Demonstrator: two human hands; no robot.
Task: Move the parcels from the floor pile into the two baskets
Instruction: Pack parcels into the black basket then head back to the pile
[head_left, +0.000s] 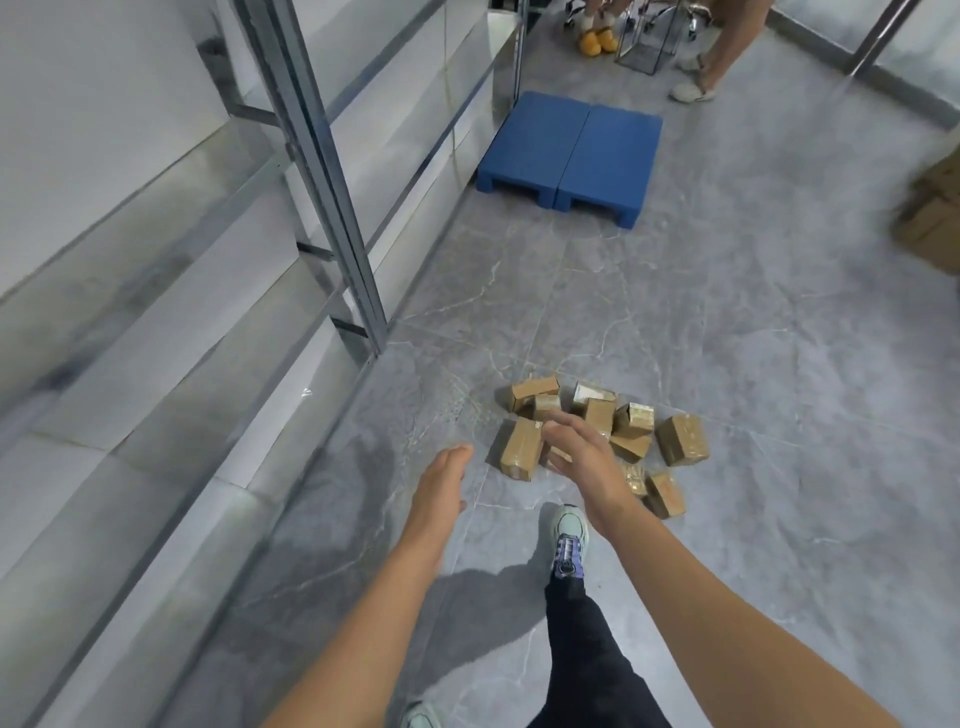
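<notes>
Head view: a downward look at a grey marbled tile floor (727, 322), with both bare forearms reaching forward.
Parcels: a loose pile of small brown cardboard parcels (597, 436) lies on the floor just ahead of the person, several sealed with shiny clear tape, some flat and some tipped on edge.
Largest near parcel: an oblong box (521, 448) at the pile's left edge, lying lengthwise.
Outlying parcel: one box (681, 439) sits at the right edge of the pile, touching its neighbour.
Right hand: the right hand (582, 451) is open, fingers spread and slightly curled, palm down above the near left part of the pile; it grips nothing, and whether it touches a box cannot be told.
Left hand: the left hand (441, 486) is open and empty, over bare floor just left of the pile, near the oblong box.
Containers: a wire-mesh basket (644, 47) stands far off at the top; its contents cannot be made out.
Labels: one parcel at the back of the pile carries a white label (592, 391); its writing is too small to read.
Surroundings: metal shelving (311, 171) runs along the left; two blue plastic pallets (571, 156) lie side by side beyond the pile; more cardboard boxes (935, 218) sit at the right edge.
Person's foot: a pale sneaker (570, 540) is planted just short of the pile.
</notes>
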